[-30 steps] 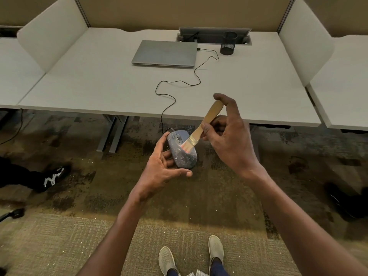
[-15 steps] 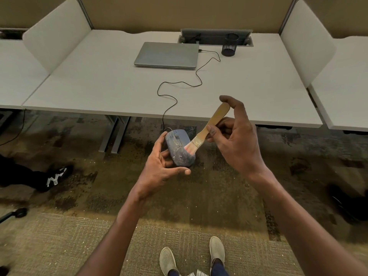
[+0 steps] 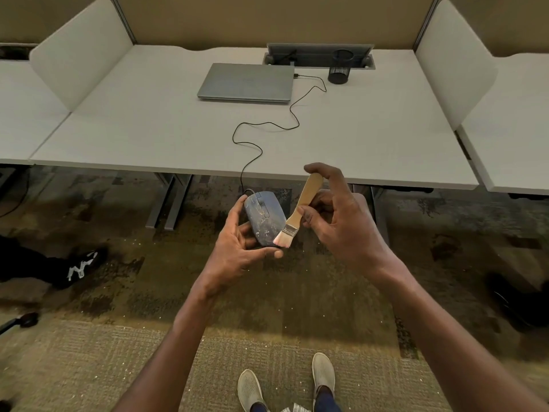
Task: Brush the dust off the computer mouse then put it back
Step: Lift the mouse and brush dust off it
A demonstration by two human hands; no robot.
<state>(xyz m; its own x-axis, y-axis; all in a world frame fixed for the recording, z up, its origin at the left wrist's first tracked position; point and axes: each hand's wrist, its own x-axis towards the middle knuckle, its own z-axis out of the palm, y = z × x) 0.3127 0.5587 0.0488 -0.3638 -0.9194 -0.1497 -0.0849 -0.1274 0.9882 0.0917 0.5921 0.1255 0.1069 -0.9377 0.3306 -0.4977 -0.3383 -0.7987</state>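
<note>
1. Mouse (image 3: pixel 265 219), grey-blue and speckled with pale dust, is held in the air over the carpet, just in front of the near edge of the bench (image 3: pixel 148 138), its top facing up and its wheel end pointing toward the far side.
2. Left hand (image 3: pixel 239 248) cradles the mouse from the left and from below: the fingers (image 3: pixel 237 209) run up its left side and the thumb lies along its near end.
3. Mouse cable (image 3: pixel 252 144) leaves the far end of the mouse, climbs over the bench edge and snakes across the top to the right side of the closed laptop (image 3: pixel 246 81).
4. Brush (image 3: pixel 300 212), with a pale wooden handle and light bristles, is tilted, handle up and to the right; the bristles touch the right near part of the mouse, just above the left thumb.
5. Right hand (image 3: pixel 341 224) pinches the brush handle between thumb and curled fingers, while the index finger arches over the handle's top end.
6. Farther out, a black mesh cup (image 3: pixel 341 68) stands to the right of the laptop, beside a cable tray (image 3: pixel 319 55) at the far edge of the bench.
7. White dividers (image 3: pixel 80 52) stand at the left and right ends of the bench.
8. Two pale shoes (image 3: pixel 251 389) show on the carpet at the near edge of the view.
</note>
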